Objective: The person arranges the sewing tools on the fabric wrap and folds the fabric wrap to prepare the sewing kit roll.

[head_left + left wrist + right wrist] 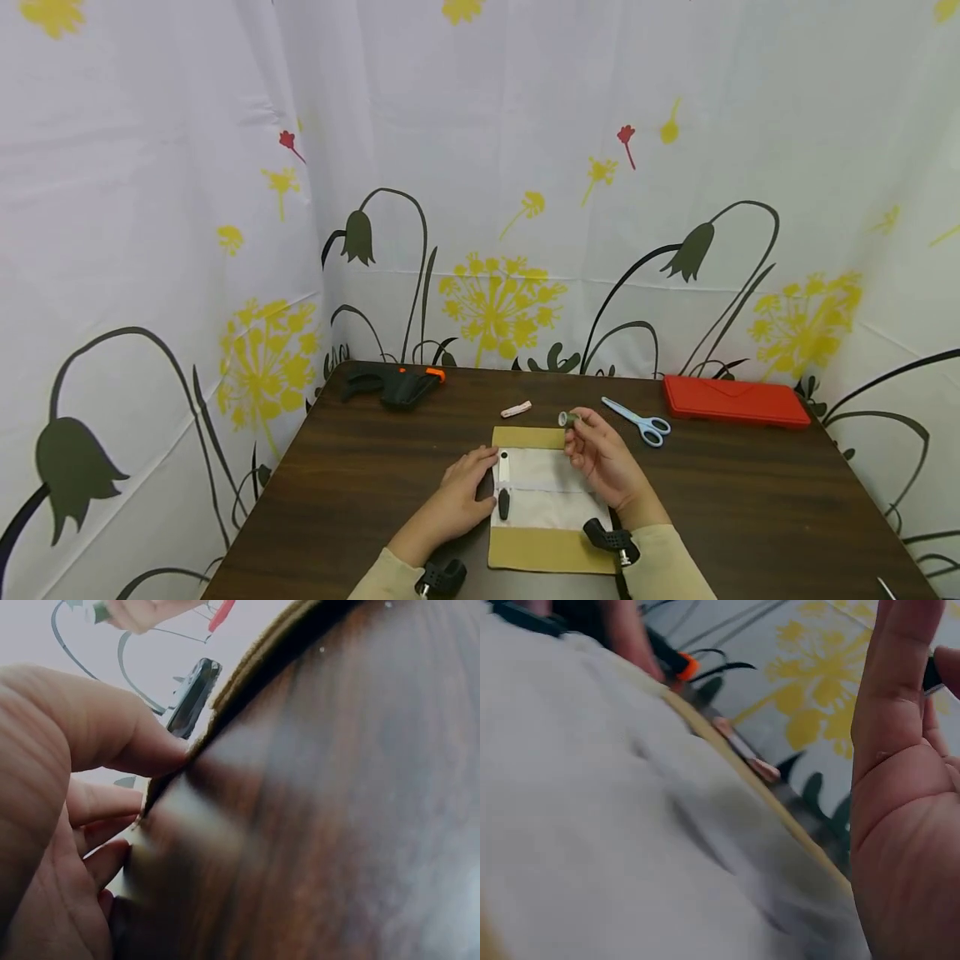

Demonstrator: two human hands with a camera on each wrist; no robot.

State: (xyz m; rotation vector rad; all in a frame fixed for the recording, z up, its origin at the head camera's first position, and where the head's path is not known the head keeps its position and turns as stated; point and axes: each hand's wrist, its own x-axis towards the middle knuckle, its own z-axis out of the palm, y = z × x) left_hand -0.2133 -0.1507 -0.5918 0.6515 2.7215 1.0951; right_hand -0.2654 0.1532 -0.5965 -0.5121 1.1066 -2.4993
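In the head view, my right hand (603,467) pinches a small green cylinder with a pale round end (567,420), raised over the far right part of a mustard cloth (551,548). A white panel (555,507) covers the middle of this cloth. My left hand (459,493) rests at the cloth's left side, fingertips right at its edge. In the left wrist view, its thumb (127,735) touches that edge. A slim tool with a white upper part and black lower end (504,502) lies along the panel's left side, beside the left fingertips.
Beyond the cloth lie a small pale pink-and-white piece (516,409) and light blue scissors (637,422). A black glue gun with orange parts (393,385) lies at the back left. A red flat case (735,402) sits at the back right. Patterned curtains (495,167) surround the table.
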